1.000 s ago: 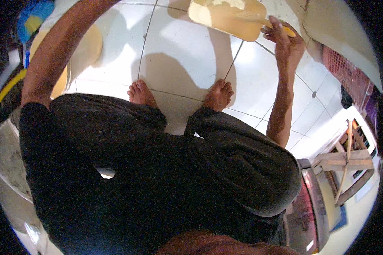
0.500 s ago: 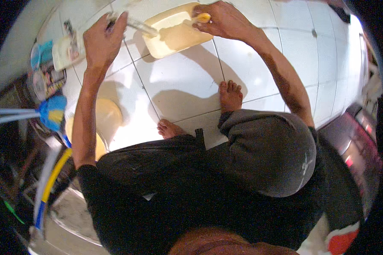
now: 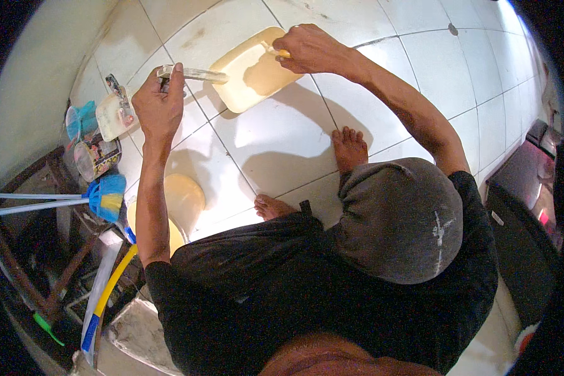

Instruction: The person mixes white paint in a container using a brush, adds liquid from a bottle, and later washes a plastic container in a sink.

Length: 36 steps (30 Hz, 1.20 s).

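Note:
A cream rectangular tray with rounded corners lies on the tiled floor in front of me. My left hand is closed on a pale, flat, stick-like tool, whose far end reaches over the tray's left rim. I cannot tell whether that end touches the tray. At the tray's far right, my right hand is closed round a small yellow-handled tool. Its thin pale end points over the tray, and the fingers hide most of it. A shadow falls across the tray's inside.
To the left are a white container with a tool on it, a turquoise cup, a clear tub and a blue-yellow brush. A yellowish round container stands by my left forearm. A dark bulky object is at right.
The whole view has shifted, so tray, hands and feet sit lower in the picture. My right hand has turned, and less of the yellow handle shows. Both hands keep their tools.

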### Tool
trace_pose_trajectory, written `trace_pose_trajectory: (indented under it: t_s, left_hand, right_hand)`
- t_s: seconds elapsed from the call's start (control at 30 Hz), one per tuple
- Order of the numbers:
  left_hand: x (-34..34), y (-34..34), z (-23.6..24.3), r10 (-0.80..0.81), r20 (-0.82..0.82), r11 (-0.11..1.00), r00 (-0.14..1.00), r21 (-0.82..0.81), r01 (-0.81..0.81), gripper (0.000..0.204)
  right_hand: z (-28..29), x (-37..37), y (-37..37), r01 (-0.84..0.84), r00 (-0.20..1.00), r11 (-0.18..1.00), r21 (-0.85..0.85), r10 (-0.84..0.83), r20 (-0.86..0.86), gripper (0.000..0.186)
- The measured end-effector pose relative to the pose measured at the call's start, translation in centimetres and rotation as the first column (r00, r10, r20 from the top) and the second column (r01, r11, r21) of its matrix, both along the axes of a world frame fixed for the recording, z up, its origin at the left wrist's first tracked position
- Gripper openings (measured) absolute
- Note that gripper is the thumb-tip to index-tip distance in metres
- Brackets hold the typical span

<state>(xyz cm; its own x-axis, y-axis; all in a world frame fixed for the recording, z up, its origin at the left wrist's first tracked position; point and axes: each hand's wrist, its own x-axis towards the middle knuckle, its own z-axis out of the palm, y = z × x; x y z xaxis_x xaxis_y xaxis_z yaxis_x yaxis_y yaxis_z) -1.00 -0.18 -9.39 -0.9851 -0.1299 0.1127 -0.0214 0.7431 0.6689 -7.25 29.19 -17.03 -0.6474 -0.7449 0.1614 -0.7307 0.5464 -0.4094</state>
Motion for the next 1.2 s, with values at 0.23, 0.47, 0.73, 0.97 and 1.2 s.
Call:
trace_pose_trajectory:
  t_s: [0.23,0.47,0.73,0.97,1.2]
  left_hand:
    - [0.0,-0.6,-0.1,-0.023,0.073,0.992,0.997,-0.126,0.032,0.033]
    - [-0.1,-0.5,-0.4,-0.044,0.082,0.98,0.996,-0.188,0.058,0.033]
    - [0.1,0.0,0.3,-0.041,0.026,0.987,0.999,-0.155,0.044,0.034]
    - [0.5,-0.5,0.2,-0.025,-0.065,0.995,0.998,-0.102,0.019,0.034]
    - [1.1,0.4,1.8,-0.055,-0.005,0.997,0.998,-0.053,0.054,0.033]
  right_hand:
    - [0.1,1.9,-0.4,0.131,0.952,0.991,0.02,-0.132,0.276,0.026]
    - [-1.2,4.3,-2.6,0.213,0.935,0.97,-0.118,-0.167,0.314,0.026]
    - [-0.3,4.0,-4.5,0.24,0.926,0.936,-0.257,-0.141,0.349,0.03]
    - [1.5,2.6,-3.7,0.204,0.946,0.953,-0.224,-0.133,0.296,0.029]
    - [-0.2,0.3,-4.5,0.071,0.964,0.987,-0.146,-0.03,0.265,0.024]
